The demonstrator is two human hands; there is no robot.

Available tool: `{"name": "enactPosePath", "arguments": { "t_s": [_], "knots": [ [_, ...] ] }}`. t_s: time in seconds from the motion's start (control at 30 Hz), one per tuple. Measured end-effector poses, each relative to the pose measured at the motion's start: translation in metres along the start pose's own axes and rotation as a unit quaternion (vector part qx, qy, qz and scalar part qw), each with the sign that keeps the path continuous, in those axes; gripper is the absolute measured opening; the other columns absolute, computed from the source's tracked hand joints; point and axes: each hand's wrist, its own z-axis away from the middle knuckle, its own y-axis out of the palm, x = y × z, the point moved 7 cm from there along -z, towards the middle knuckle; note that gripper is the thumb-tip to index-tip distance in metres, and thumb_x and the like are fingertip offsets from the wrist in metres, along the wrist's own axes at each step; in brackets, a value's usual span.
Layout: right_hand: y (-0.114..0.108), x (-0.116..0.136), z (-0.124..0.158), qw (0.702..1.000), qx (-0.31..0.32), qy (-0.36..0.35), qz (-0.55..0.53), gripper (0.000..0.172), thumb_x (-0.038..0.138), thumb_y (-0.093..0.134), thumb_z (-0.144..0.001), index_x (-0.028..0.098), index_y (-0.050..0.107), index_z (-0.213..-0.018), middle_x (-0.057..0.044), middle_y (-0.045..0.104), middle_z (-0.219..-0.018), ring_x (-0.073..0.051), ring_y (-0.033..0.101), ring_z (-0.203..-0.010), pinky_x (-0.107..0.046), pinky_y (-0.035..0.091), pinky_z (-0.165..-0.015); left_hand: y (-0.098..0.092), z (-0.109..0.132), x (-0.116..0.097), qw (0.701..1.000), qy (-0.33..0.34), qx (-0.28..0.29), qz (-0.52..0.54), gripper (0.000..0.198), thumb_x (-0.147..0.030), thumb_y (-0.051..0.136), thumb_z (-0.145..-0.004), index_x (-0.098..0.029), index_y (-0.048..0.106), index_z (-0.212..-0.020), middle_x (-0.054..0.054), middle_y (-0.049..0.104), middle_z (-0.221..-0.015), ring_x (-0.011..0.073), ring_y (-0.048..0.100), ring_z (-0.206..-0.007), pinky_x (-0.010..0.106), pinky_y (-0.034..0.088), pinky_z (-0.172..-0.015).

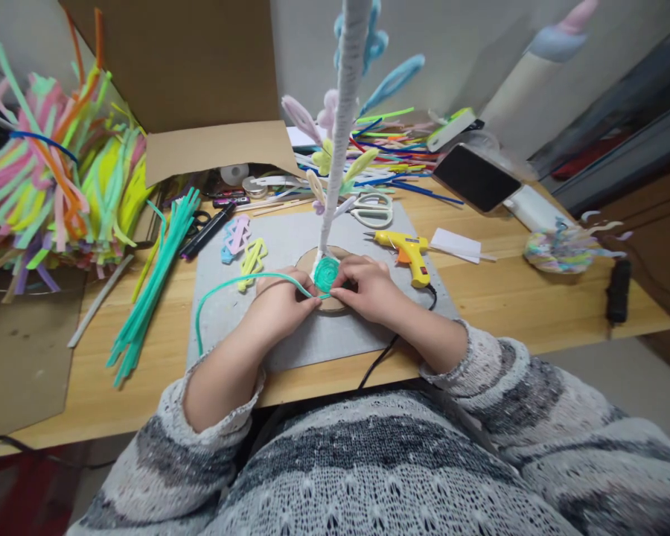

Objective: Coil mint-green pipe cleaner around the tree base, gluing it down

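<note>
Currently, green strand (240, 280) at coil (326, 274) on round base (343, 305).
It arches left, then down, end lost near cuff (170, 406); left hand (282, 301) and right hand (368, 286) pinch it beside coil, contact partly hidden.

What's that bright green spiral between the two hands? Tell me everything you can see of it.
The round green spiral coil looks wound from a fuzzy, pipe-cleaner-like strand, its rings packed closely. It sits over the round tan wooden disc, beside the foot of the white wrapped upright stem. At its near edge, the left hand pinches the strand, whose loose green tail arches away leftward. The right hand has its fingertips at the near right edge. Whether it is glued doesn't show.
</note>
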Motion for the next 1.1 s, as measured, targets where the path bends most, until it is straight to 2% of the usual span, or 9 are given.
{"name": "enactPosePath", "arguments": {
  "t_s": [0.13,0.23,0.3,0.37,0.5,0.7,0.87,1.0,1.1],
  "knots": [
    [-0.013,0.005,0.005,0.999,0.01,-0.038,-0.013,0.005,0.024,0.069,-0.08,0.024,0.069,-0.085,-0.003,0.068,-0.103,-0.023,0.059,-0.101,-0.041,0.035,-0.088,0.002,0.004,-0.001,0.999,-0.017,0.034,0.01,0.007,-0.028,0.064,-0.078,-0.022,0.064,-0.076,0.002,0.068,-0.085,0.0195,0.06,-0.083,0.033,0.043,-0.076],
    [-0.052,-0.006,0.014,0.995,-0.087,-0.041,-0.001,0.015,0.032,0.061,-0.086,0.022,0.066,-0.096,-0.007,0.067,-0.104,-0.023,0.06,-0.097,-0.038,0.04,-0.084,0.005,0.008,0.0,0.997,-0.034,0.063,0.025,0.008,-0.028,0.062,-0.08,-0.023,0.066,-0.083,0.001,0.07,-0.084,0.019,0.061,-0.08,0.032,0.044,-0.072],
    [-0.08,-0.029,0.021,0.984,-0.139,0.046,0.102,0.019,0.037,0.054,-0.088,0.022,0.062,-0.08,-0.008,0.067,-0.088,-0.024,0.06,-0.083,-0.038,0.041,-0.074,0.008,0.011,-0.001,0.995,-0.04,0.087,0.027,0.011,-0.032,0.06,-0.081,-0.025,0.067,-0.087,0.0,0.071,-0.085,0.0187,0.061,-0.077,0.032,0.044,-0.07],
    [-0.094,-0.061,0.026,0.959,-0.109,0.179,0.19,0.031,0.046,0.054,-0.086,0.023,0.055,-0.066,-0.007,0.062,-0.071,-0.023,0.056,-0.068,-0.035,0.036,-0.061,0.011,0.014,-0.005,0.993,-0.036,0.113,0.025,0.012,-0.034,0.059,-0.083,-0.025,0.066,-0.088,0.0,0.07,-0.084,0.018,0.061,-0.076,0.031,0.043,-0.068],
    [-0.091,-0.097,0.03,0.942,-0.044,0.277,0.183,0.034,0.055,0.064,-0.074,0.024,0.049,-0.072,-0.002,0.057,-0.065,-0.019,0.049,-0.057,-0.03,0.03,-0.051,0.016,0.018,-0.015,0.991,-0.013,0.134,0.017,0.01,-0.031,0.056,-0.085,-0.025,0.064,-0.088,-0.001,0.069,-0.084,0.0167,0.059,-0.075,0.029,0.041,-0.065],
    [-0.083,-0.106,0.032,0.944,-0.092,0.29,0.13,0.035,0.033,0.068,-0.064,0.025,0.045,-0.089,0.0,0.055,-0.073,-0.02,0.051,-0.063,-0.031,0.036,-0.056,0.024,0.019,-0.014,0.99,-0.014,0.143,-0.011,0.01,-0.034,0.055,-0.086,-0.027,0.062,-0.09,-0.001,0.067,-0.085,0.017,0.057,-0.073,0.029,0.039,-0.062],
    [-0.098,-0.098,0.043,0.927,-0.2,0.277,-0.156,0.04,0.028,0.071,-0.056,0.026,0.048,-0.089,-0.001,0.058,-0.081,-0.019,0.053,-0.068,-0.033,0.043,-0.062,0.025,0.019,-0.015,0.989,-0.007,0.147,-0.002,0.008,-0.032,0.055,-0.086,-0.025,0.06,-0.085,0.001,0.066,-0.084,0.0173,0.058,-0.075,0.03,0.042,-0.066],
    [-0.085,-0.07,0.042,0.859,-0.051,0.26,-0.438,0.035,0.038,0.074,-0.058,0.026,0.058,-0.086,0.003,0.048,-0.071,-0.013,0.046,-0.058,-0.029,0.042,-0.055,0.024,0.019,-0.015,0.99,-0.008,0.144,-0.002,0.008,-0.031,0.055,-0.086,-0.025,0.06,-0.083,0.001,0.066,-0.085,0.0173,0.059,-0.076,0.03,0.043,-0.066],
    [-0.086,-0.056,0.039,0.835,-0.025,0.245,-0.493,0.035,0.059,0.064,-0.069,0.027,0.051,-0.073,0.003,0.038,-0.065,-0.012,0.036,-0.051,-0.028,0.034,-0.044,0.024,0.019,-0.013,0.99,-0.015,0.138,0.002,0.008,-0.029,0.054,-0.086,-0.026,0.061,-0.09,0.001,0.068,-0.086,0.0179,0.06,-0.075,0.03,0.043,-0.064]
  ]
}}
